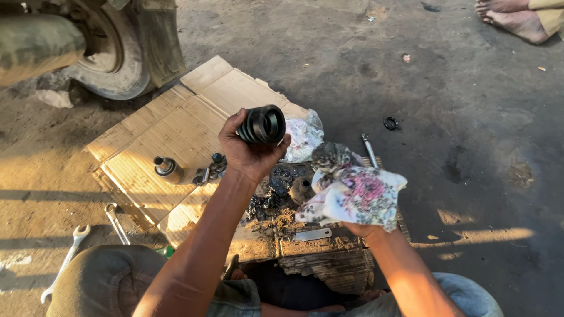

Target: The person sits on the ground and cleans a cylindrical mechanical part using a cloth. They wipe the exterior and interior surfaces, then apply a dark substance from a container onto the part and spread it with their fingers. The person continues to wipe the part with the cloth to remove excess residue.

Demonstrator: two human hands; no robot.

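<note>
My left hand [247, 154] is raised over the cardboard and grips a black ribbed rubber boot [262, 124], its open end facing right. My right hand [359, 228] is mostly hidden under a flowered, grease-stained rag [355, 196] that it holds bunched up to the right of the boot. Below both hands lies a greasy metal joint part [301, 189] amid black grease on the cardboard.
Flattened cardboard [176, 126] covers the dirt ground. On it stand a metal shaft piece [167, 169], small bolts [212, 170] and a crumpled plastic bag [303, 136]. Wrenches [70, 249] lie at left. A vehicle wheel [117, 47] is at top left; another person's bare feet [511, 17] top right.
</note>
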